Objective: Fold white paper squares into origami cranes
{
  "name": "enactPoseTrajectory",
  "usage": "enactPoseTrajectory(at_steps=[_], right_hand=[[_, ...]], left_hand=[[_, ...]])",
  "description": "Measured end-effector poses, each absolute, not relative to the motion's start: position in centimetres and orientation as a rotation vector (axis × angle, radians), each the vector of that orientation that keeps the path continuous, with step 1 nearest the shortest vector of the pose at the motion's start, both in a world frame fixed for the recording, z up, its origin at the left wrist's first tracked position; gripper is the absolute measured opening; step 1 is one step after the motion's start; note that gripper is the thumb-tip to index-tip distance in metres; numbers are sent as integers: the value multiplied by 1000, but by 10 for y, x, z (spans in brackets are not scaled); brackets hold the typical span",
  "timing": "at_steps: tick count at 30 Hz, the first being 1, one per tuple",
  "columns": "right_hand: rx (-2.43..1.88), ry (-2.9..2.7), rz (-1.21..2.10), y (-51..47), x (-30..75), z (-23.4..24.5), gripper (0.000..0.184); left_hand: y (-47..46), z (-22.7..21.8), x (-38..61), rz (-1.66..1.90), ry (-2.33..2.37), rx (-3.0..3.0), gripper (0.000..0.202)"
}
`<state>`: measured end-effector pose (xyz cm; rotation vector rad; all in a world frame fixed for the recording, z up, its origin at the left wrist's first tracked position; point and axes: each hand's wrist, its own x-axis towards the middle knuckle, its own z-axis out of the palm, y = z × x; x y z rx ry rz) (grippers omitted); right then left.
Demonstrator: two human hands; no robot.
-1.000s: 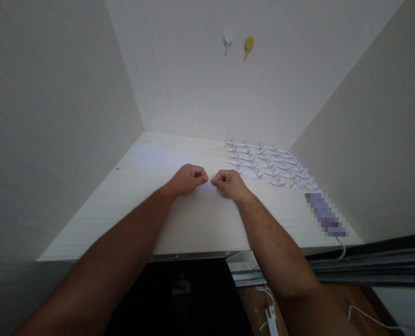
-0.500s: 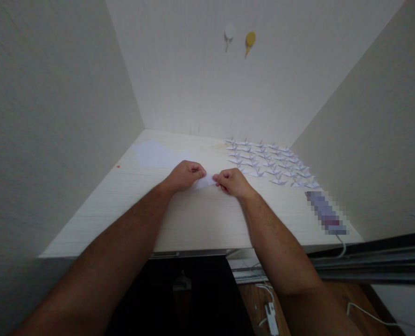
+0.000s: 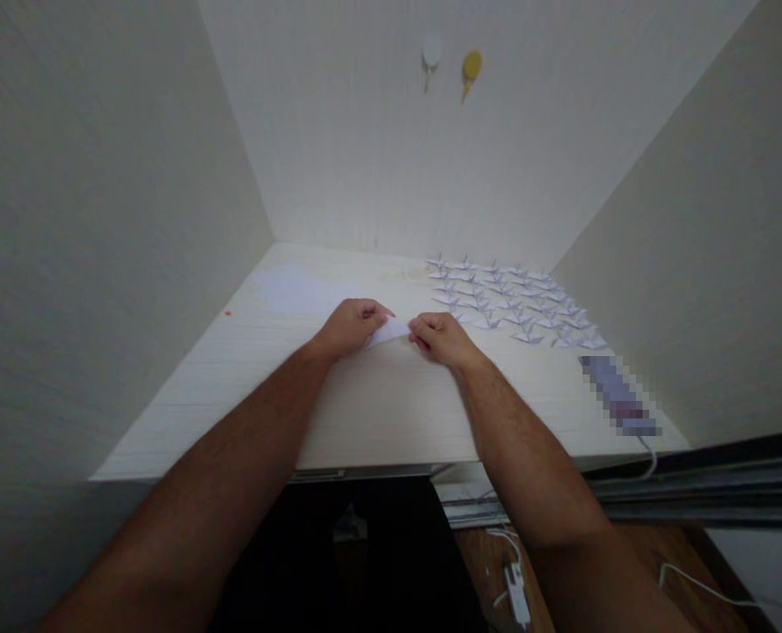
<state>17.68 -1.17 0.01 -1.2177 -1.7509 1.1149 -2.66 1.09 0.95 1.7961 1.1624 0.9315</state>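
Note:
A small folded piece of white paper (image 3: 389,331) lies between my two hands on the pale wooden table (image 3: 377,413). My left hand (image 3: 351,325) pinches its left end with curled fingers. My right hand (image 3: 440,337) is closed on its right end. Behind and to the right stand several rows of folded white paper cranes (image 3: 509,303) on the tabletop.
A pale sheet of paper (image 3: 291,290) lies at the table's far left. A blurred flat device (image 3: 618,396) with a cable rests near the right front corner. Walls close in on three sides; white and yellow hooks (image 3: 453,70) hang on the back wall. Cables lie on the floor below.
The folded paper now shows more between my hands, which have drawn slightly apart and shifted a little farther from me. The view has tilted a bit.

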Motion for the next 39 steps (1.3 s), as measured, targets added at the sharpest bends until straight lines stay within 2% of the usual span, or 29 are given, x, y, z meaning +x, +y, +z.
enactPoseTrajectory(at_steps=[4,12,22,27,34,39], right_hand=[[-1267,-1680,1029,-9,178,-2,42],[-1089,-1509,1130,-9,170,-2,36],[-1129,-1501,1060,-10,167,-3,30],[-1135,-1500,1073,-10,166,-3,27],[-1135,-1493,1107,-11,165,-2,29],[-1134,-1476,1148,-11,164,-2,32]], left_hand=[[11,6,-26,942,1008,1740,32],[11,2,-23,963,1012,1513,33],[8,4,-21,854,862,1467,33],[9,2,-21,838,849,1452,44],[6,5,-19,837,883,1404,42],[4,5,-17,855,846,1377,49]])
